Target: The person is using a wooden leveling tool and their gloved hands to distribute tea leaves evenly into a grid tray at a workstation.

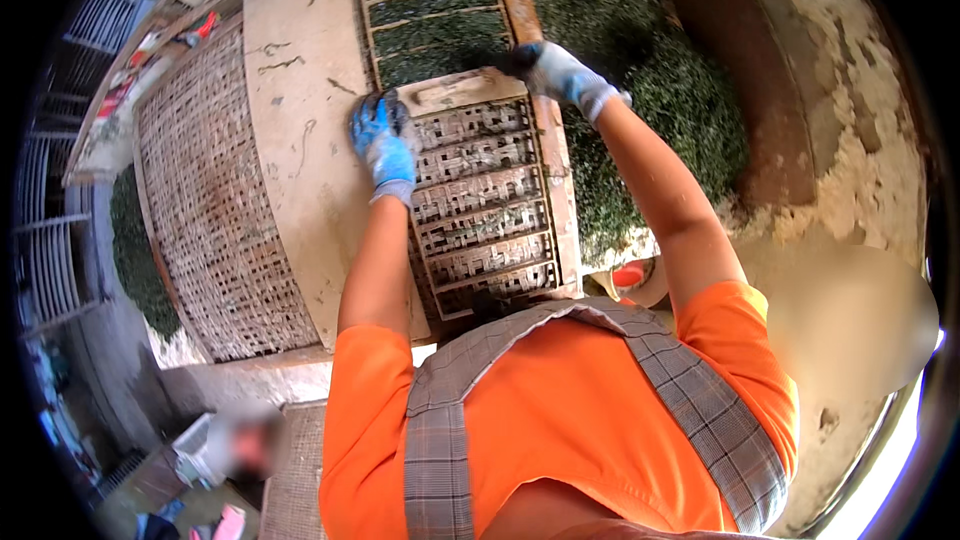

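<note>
My left hand (385, 146), in a blue-and-white coated glove, lies palm down on the edge of a pale board (300, 135), its fingertips beside the left end of a flat wooden piece (461, 92). That piece spans a slatted wooden frame (551, 240). At the piece's right end is my right hand (559, 71), gloved alike; its dark fingertips are blurred and their grip is hidden. Chopped dark green plant matter (439, 19) fills the frame's far sections. In the near sections, woven strip matting (480, 195) shows between the slats. A wooden rail (555, 172) runs along the frame's right side.
A large heap of the green matter (667, 90) lies to the right, against a brown curved panel (750, 67). More woven matting (217, 202) stretches left of the board. A red container (628, 274) stands near my right side. Blue-grey metal racks (52, 217) stand at far left.
</note>
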Tool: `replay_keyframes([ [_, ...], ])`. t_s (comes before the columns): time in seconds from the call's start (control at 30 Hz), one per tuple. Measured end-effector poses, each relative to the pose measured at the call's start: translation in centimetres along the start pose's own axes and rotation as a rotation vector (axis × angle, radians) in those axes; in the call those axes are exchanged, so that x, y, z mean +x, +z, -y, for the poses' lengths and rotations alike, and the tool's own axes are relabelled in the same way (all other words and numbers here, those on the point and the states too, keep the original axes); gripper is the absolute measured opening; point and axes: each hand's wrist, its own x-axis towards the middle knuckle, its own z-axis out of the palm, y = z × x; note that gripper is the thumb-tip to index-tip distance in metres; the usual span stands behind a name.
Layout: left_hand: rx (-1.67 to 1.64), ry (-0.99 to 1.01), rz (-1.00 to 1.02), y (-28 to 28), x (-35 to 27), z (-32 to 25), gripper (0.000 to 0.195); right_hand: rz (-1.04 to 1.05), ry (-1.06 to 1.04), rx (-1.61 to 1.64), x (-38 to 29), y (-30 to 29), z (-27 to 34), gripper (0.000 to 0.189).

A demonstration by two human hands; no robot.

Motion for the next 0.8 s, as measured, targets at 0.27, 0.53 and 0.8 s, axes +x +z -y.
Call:
replay_keyframes([
  [0.27, 0.047, 0.25, 0.716, -3.1, -10.2, -12.6, 0.039, -0.24, 0.395, -0.326, -20.5, 9.9, -1.5, 0.026],
  [0.53, -0.103, -0.023, 1.109, 2.9, -11.4, -9.1, 0.02, -0.708, 0.847, -0.579, -28.0, -0.8, -7.6, 0.08],
  [0.8, -0.158, -0.136, 1.065, 3.2, -12.5, -7.8, 0.021, -0.426, 0.989, -0.432, -19.3, -15.5, -14.2, 0.092],
])
